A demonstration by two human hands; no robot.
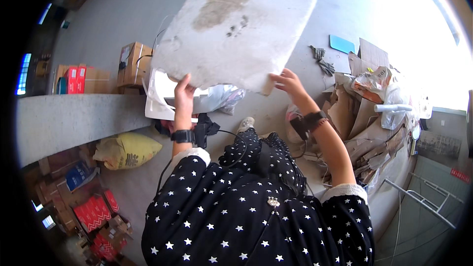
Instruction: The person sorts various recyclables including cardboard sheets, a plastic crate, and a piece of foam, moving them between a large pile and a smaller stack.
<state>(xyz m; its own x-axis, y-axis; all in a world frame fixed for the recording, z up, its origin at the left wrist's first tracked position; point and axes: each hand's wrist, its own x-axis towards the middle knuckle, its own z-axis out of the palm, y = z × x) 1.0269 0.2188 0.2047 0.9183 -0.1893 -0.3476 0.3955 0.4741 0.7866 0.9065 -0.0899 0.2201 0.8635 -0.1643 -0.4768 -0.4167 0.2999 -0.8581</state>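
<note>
Left of the left hand (183, 91), a plump yellow sack (130, 150) lies toward the body, a brown cardboard box (134, 66) farther out. The left hand grips the near edge of a flat white rectangular board (221, 37) with brownish stains, which extends beyond both hands. The right hand (290, 84), apart from the left, clamps its near-right corner. Farther right lie dark green gloves (322, 61) and flattened brown cardboard (342, 111).

Grey floor (123, 10) with yellow sack (130, 151), gloves (322, 61), blue panel (342, 44), cardboard pile (343, 112).
</note>
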